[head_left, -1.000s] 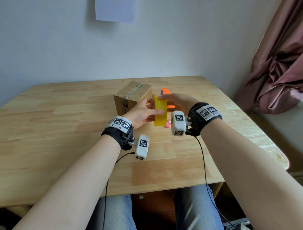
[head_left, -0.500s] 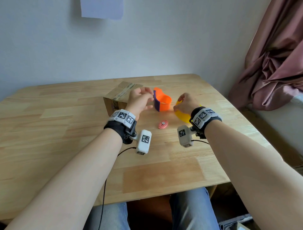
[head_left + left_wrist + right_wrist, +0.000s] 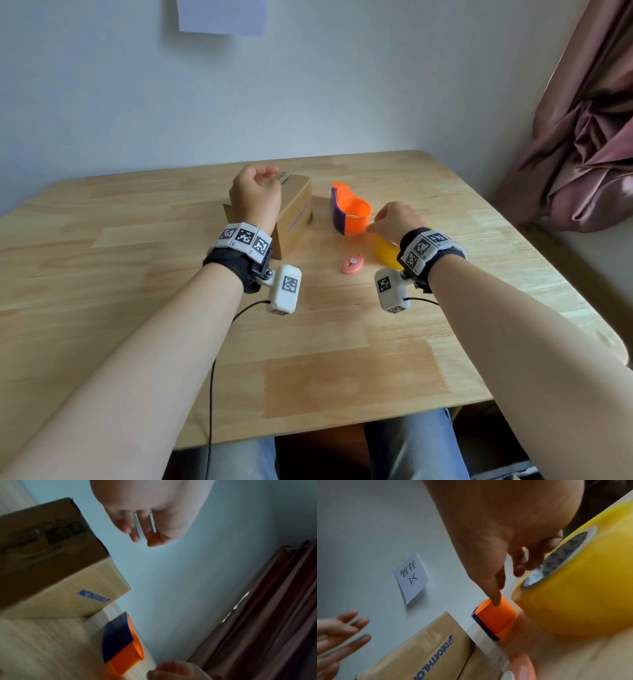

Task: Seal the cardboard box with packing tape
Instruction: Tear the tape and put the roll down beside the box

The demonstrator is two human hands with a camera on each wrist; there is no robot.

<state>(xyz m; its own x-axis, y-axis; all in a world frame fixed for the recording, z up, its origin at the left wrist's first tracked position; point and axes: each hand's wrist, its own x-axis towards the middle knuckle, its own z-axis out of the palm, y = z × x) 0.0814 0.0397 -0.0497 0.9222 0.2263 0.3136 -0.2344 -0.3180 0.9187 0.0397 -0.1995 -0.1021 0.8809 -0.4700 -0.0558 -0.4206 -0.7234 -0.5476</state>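
The brown cardboard box (image 3: 296, 214) sits mid-table with a strip of tape along its top. My left hand (image 3: 270, 173) hovers just over its top, fingers loose and holding nothing; the left wrist view shows that hand (image 3: 140, 536) bare above the box (image 3: 51, 563). The yellow packing tape roll (image 3: 385, 251) rests on the table under my right wrist. My right hand (image 3: 371, 228) is above it. In the right wrist view one digit of that hand (image 3: 508, 586) is straight, and the other fingers curl loosely by the rim of the roll (image 3: 582, 588).
An orange tape dispenser (image 3: 354, 214) with a purple side stands between box and roll, just beyond my right fingertips. A small pink oval object (image 3: 352, 263) lies nearer me. A paper note (image 3: 411, 577) hangs on the wall. A curtain (image 3: 582, 154) hangs right of the wooden table (image 3: 342, 359).
A second ago both hands held the yellow roll in front of the box. The right hand carried it down to the table on the right, and the left hand let go and rose over the box.
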